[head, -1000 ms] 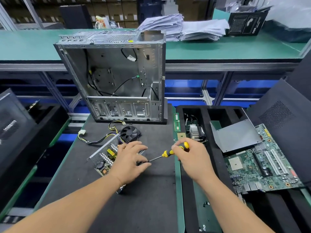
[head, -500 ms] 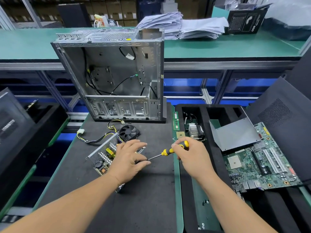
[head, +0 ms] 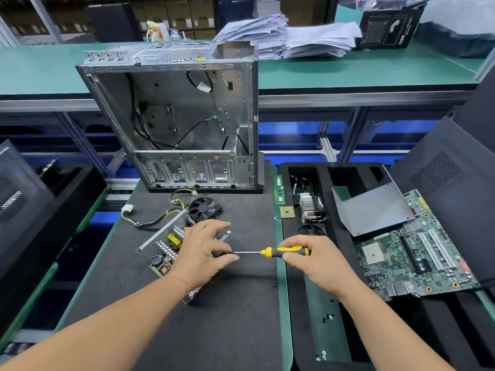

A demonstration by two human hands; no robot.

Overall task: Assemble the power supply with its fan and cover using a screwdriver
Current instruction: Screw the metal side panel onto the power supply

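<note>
Power supply (head: 163,250) sits on the dark tabletop (head: 227,317) in front of me, left of centre, just ahead of the open PC case (head: 187,116). Head view, only one I've got: it's still an open chassis, perforated metal wall up, board with its yellow and black components exposed, so no cover on yet. Fan (head: 205,208) lies flat on the tabletop at the supply's far corner, touching or just beside it, not mounted as far as I can tell; wire bundle (head: 150,220) trails off to the left. My left hand (head: 205,253) rests over the near right end of the supply, fingers (head: 227,259) curled and pinched around the driver tip, probably holding a screw there, though it's too small to see. My right hand (head: 318,261) grips the yellow-and-black screwdriver (head: 278,251), fingers clamped round the handle, shaft lying horizontal and pointing left into my left hand. My read: early stage, loading or starting a screw; fan fixing and cover both still to do. Grey metal sheet (head: 372,210) in the foam tray (head: 308,303) on the right, partly over the motherboard (head: 417,253), could be the cover; can't confirm.
</note>
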